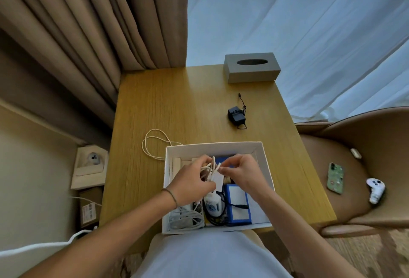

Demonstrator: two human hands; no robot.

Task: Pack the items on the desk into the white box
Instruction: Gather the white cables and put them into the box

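**Coiling the white cable over the box**

You held both hands above the open white cardboard box (266, 168) at the near edge of the wooden tabletop (177, 105). Your left hand (191, 181) had its fingers curled round a small white square charger block (218, 180) and a bunch of thin cream-white cable (155, 142). Your right hand (242, 172) pinched a strand of that cable between thumb and fingertip. The rest of the cable trailed over the box's far left corner and lay in loose loops on the tabletop.

Handling judgement: the cable looked light and limp and would likely spring out of its coil, so hold it at the gathered bundle, not by one strand. The block was rigid and gave the firmer purchase.

Still outside the box: a black power adapter (236, 116) with its thin black lead wound around it, further back on the tabletop. It looked compact and stiff; grip the body, not the lead.
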